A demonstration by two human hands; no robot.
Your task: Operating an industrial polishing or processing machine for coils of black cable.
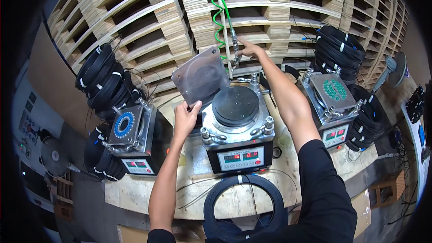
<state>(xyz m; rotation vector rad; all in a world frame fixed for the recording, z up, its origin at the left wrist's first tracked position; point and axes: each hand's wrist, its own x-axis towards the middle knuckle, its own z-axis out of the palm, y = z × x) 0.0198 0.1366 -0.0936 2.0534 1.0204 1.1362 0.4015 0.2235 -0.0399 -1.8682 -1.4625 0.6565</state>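
My left hand (pixel 186 119) pinches the lower corner of a square, see-through grey plate (pixel 201 77) and holds it tilted beside the middle machine (pixel 237 155). A round black disc (pixel 235 106) sits on top of that machine, uncovered. Far ahead, my right arm stretches past the machine. My right hand (pixel 250 49) is at a metal air fitting (pixel 235 45) hanging from a coiled green hose (pixel 218 6). Its fingers look spread and lie next to the fitting; whether they touch it I cannot tell.
Similar machines stand left (pixel 143 139), with a blue ring of parts, and right (pixel 332 108), with green parts. Black cable coils (pixel 96 78) pile on both sides. Another coil (pixel 211 207) lies at the wooden table's (pixel 130 195) front edge. Stacked pallets (pixel 148 9) rise behind.
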